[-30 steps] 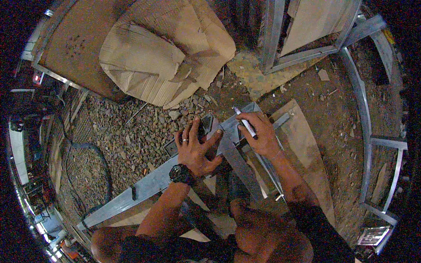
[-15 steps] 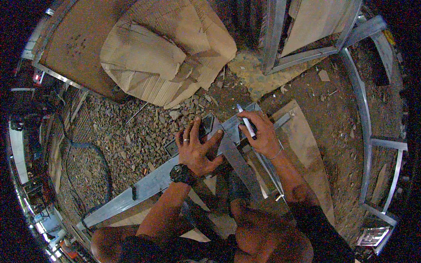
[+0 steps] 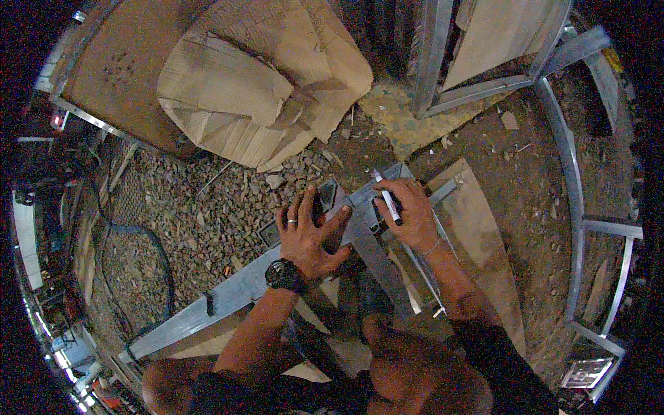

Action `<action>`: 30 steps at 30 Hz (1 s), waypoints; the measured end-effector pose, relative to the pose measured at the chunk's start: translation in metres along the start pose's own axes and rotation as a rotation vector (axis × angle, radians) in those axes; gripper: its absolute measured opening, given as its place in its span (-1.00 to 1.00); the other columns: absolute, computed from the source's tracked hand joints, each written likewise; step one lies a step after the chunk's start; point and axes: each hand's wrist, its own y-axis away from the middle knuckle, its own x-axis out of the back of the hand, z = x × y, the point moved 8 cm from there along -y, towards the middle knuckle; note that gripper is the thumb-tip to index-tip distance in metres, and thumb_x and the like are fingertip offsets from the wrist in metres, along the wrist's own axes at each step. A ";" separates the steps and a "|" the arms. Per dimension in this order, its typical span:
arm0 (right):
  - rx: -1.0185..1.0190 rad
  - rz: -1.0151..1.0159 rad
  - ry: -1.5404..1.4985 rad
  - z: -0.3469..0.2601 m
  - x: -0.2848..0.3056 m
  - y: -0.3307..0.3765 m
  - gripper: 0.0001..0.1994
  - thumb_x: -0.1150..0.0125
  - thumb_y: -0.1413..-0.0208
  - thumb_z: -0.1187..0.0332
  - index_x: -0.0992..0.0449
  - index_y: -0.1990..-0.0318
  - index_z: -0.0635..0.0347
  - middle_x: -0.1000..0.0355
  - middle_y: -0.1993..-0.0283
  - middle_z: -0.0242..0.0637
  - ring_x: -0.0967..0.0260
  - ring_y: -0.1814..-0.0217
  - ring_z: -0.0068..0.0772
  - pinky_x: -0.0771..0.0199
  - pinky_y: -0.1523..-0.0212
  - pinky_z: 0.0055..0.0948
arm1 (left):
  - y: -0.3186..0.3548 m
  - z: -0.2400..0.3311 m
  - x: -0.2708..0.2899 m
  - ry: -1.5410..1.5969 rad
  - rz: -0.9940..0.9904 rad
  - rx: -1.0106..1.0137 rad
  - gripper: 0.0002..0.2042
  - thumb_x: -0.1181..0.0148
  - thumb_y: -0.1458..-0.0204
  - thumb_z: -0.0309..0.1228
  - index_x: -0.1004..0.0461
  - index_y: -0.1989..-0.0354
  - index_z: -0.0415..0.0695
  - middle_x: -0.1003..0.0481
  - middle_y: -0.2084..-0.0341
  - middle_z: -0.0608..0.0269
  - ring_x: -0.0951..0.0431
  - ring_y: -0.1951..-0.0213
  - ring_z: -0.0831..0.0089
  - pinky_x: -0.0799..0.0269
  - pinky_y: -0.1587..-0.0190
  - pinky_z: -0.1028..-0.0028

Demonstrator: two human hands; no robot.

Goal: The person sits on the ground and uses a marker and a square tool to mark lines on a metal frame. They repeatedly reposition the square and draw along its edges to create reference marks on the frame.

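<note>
My left hand [image 3: 309, 235], with a ring and a black wristwatch [image 3: 284, 275], lies fingers spread on a long grey metal tube [image 3: 232, 287]. Its fingertips rest beside a dark open tube end [image 3: 328, 196]. The index fingertip touches the top of a flat grey metal strip [image 3: 377, 266], which slants down toward my knees. My right hand [image 3: 413, 213] is closed around a white marker pen [image 3: 389, 200], held above the tube's far end [image 3: 395, 173]. The pen's upper end points away from me; whether its tip touches metal cannot be told.
Crumpled cardboard [image 3: 235, 83] lies ahead, beyond gravel [image 3: 214, 214]. A dark hose [image 3: 162, 259] curves at the left. Metal frames stand at the far right [image 3: 477, 93] and along the right side [image 3: 577, 187]. A brown sheet [image 3: 477, 221] lies beside my right forearm.
My right hand has shifted slightly left with the marker pen, whose far end sits a little lower. My left hand stays in nearly the same place on the metal.
</note>
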 end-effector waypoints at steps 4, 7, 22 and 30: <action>-0.001 0.017 0.032 0.002 -0.002 0.003 -0.71 -0.38 -0.19 0.38 -0.59 -0.06 0.10 -0.59 0.04 -0.16 -0.48 -0.02 0.01 -0.38 -0.13 -0.08 | 0.000 0.001 0.001 0.022 0.015 -0.002 -0.20 -0.44 0.18 0.14 -0.42 -0.40 0.58 -0.04 -0.56 -0.17 -0.13 -0.48 -0.26 0.12 -0.45 -0.34; 0.024 0.061 0.097 -0.005 0.000 0.003 -0.72 -0.39 -0.16 0.36 -0.59 -0.03 0.08 -0.59 0.07 -0.15 -0.48 -0.01 -0.03 -0.35 -0.12 -0.07 | 0.002 -0.001 0.003 0.023 0.014 0.003 -0.20 -0.44 0.18 0.15 -0.42 -0.40 0.57 -0.04 -0.56 -0.17 -0.13 -0.48 -0.26 0.13 -0.46 -0.34; -0.055 0.150 -0.015 -0.031 -0.028 0.013 -0.72 -0.37 -0.15 0.43 -0.59 -0.02 0.14 -0.56 0.16 -0.08 -0.50 0.08 0.10 -0.52 0.05 -0.02 | 0.039 -0.027 0.015 0.028 -0.006 0.031 -0.25 -0.44 0.17 0.18 -0.49 -0.35 0.56 -0.12 -0.51 -0.20 -0.14 -0.47 -0.27 0.18 -0.51 -0.28; -0.099 0.082 0.015 -0.018 -0.036 0.014 -0.70 -0.35 -0.17 0.39 -0.58 -0.06 0.14 -0.58 0.10 -0.07 -0.53 0.03 0.13 -0.55 -0.01 -0.02 | 0.036 -0.026 0.013 -0.013 -0.062 0.014 -0.25 -0.47 0.18 0.19 -0.50 -0.34 0.56 -0.12 -0.51 -0.18 -0.15 -0.46 -0.25 0.15 -0.50 -0.30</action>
